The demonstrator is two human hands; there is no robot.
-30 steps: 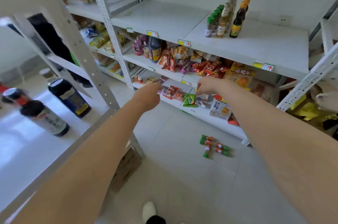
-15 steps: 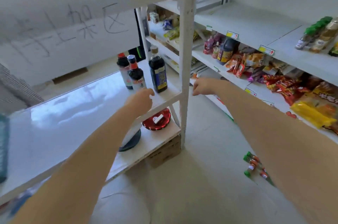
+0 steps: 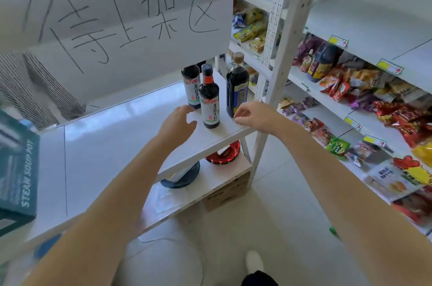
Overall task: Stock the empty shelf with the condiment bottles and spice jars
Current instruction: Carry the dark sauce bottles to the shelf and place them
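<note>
A: White shelf board (image 3: 105, 145) mid-frame. Which hand is nearer the bottles?
B: Each has one. Left hand (image 3: 178, 123), fingers spread and empty, sits just left of the upright red-capped bottle (image 3: 210, 103). Right hand (image 3: 251, 112), loosely curled and empty, is by the base of the taller blue-label bottle (image 3: 237, 91).
A: Behind?
B: A third bottle (image 3: 191, 87), upright.

The left forearm (image 3: 105, 204) and right forearm (image 3: 339, 180) are bare to the frame edge, as are the left hand (image 3: 177, 122) and right hand (image 3: 253, 114). Low down shows a white, round-toed shoe (image 3: 253, 261) beside a black trouser hem (image 3: 259, 279).
</note>
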